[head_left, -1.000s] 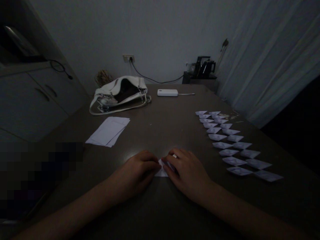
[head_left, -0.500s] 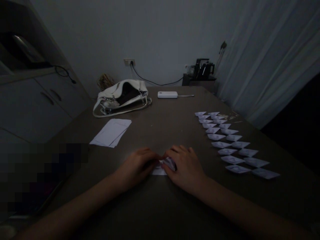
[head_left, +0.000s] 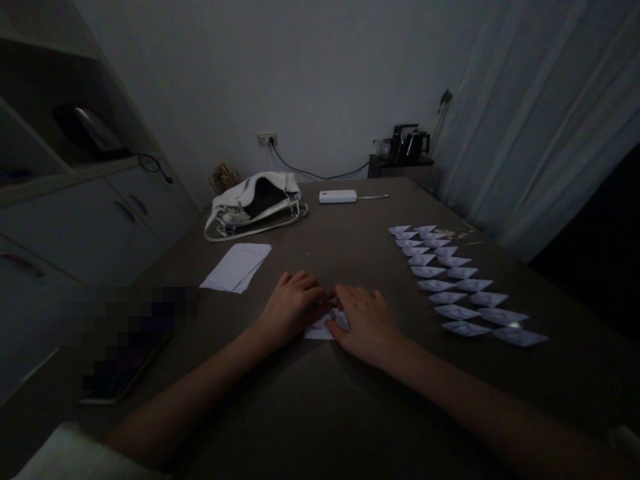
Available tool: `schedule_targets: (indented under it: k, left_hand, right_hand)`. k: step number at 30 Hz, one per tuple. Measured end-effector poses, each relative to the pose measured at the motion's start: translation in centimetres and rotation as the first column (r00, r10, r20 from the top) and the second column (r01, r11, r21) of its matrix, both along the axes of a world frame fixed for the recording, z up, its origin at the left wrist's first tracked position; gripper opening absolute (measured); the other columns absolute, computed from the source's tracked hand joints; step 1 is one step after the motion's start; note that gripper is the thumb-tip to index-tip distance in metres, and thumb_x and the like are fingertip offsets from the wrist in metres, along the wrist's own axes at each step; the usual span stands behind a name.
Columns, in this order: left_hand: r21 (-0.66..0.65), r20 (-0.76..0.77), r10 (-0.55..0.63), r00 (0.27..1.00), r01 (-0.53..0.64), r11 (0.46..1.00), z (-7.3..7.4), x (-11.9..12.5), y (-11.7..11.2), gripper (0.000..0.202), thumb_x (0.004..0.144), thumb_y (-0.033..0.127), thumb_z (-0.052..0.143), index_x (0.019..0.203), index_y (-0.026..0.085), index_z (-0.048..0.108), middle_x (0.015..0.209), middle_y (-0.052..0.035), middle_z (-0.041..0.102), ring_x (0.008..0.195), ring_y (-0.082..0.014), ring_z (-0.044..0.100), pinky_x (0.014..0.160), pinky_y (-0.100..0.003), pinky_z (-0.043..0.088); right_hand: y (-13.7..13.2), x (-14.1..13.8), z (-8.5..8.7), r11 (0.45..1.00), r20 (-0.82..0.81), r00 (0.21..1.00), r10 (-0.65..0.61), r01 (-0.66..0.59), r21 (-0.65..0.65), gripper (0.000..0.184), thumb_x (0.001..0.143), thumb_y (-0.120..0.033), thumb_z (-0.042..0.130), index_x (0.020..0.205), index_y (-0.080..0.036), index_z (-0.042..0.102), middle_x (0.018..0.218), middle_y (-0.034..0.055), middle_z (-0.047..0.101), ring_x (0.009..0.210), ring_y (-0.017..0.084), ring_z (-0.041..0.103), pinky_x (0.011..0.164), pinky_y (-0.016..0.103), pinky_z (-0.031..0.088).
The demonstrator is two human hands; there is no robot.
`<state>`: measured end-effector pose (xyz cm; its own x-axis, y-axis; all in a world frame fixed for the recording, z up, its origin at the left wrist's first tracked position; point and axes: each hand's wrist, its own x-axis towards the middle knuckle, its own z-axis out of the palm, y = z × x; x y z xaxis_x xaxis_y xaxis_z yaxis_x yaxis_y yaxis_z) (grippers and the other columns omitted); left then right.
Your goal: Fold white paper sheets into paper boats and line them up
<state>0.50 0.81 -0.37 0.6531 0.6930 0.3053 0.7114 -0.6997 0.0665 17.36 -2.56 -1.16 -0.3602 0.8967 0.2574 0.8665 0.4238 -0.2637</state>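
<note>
A small folded sheet of white paper [head_left: 319, 331] lies on the table in front of me, partly covered by both hands. My left hand [head_left: 294, 305] is curled at its left and far side, fingertips closed on the paper. From the right, my right hand [head_left: 367, 325] reaches over the sheet, its thumb on the near part and its fingers bent over the far edge. The two hands' fingertips almost meet there, and the fold under them is hidden. To the right stand two rows of folded paper boats [head_left: 453, 311].
A stack of white paper sheets [head_left: 235, 268] lies left of my hands. Behind it sits a white handbag [head_left: 255, 200]. A white power bank [head_left: 338, 197] with a short cable lies at the back. A pixelated dark device [head_left: 127, 363] is at the left edge.
The view has shifted slightly. My right hand's fingers have come down over the paper, and the flap that stood up beside its thumb now looks flatter.
</note>
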Motion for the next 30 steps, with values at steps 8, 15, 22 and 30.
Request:
schedule_targets:
  k: [8,15,22,30]
  left_hand:
    - [-0.031,-0.107,-0.086,0.99,0.083,0.996,1.0,-0.3,0.1,0.006,0.082,0.022,0.058,0.08,0.017,0.062,0.081,-0.0024,0.061,0.084,-0.0182,0.05,0.072,-0.032,0.027]
    - [-0.082,-0.167,-0.15,0.974,0.138,0.987,1.6,-1.3,-0.1,0.004,0.08,0.02,0.061,0.076,0.018,0.06,0.079,-0.0003,0.062,0.083,-0.0183,0.049,0.07,-0.031,0.024]
    - [-0.159,-0.163,-0.155,0.974,0.129,0.979,1.4,-2.2,0.1,0.004,0.077,0.02,0.064,0.075,0.019,0.06,0.076,0.0004,0.064,0.083,-0.0186,0.051,0.069,-0.03,0.024]
    - [-0.4,-0.046,-0.136,0.99,0.106,0.91,1.5,-3.6,0.2,0.005,0.078,0.02,0.062,0.083,0.02,0.061,0.081,0.0006,0.063,0.082,-0.0174,0.055,0.072,-0.029,0.034]
  right_hand:
    - [0.1,0.1,0.0,1.0,-0.012,1.0,0.004,-0.004,-0.01,0.027,0.078,-0.033,0.056,0.099,-0.019,0.05,0.1,0.0067,0.062,0.092,0.024,0.055,0.072,0.036,0.032]
    - [0.1,0.1,0.2,0.999,-0.02,1.0,0.007,-0.008,-0.05,0.027,0.078,-0.033,0.056,0.1,-0.02,0.051,0.102,0.006,0.062,0.092,0.024,0.055,0.072,0.035,0.033]
    - [0.2,0.1,0.1,0.998,-0.032,0.999,0.005,-0.007,-0.064,0.026,0.077,-0.033,0.057,0.098,-0.02,0.052,0.101,0.0058,0.062,0.093,0.024,0.056,0.072,0.035,0.033]
    - [0.2,0.2,-0.1,0.997,-0.055,0.998,0.011,-0.015,-0.07,0.025,0.076,-0.032,0.059,0.097,-0.02,0.052,0.1,0.0053,0.061,0.094,0.024,0.055,0.074,0.035,0.031]
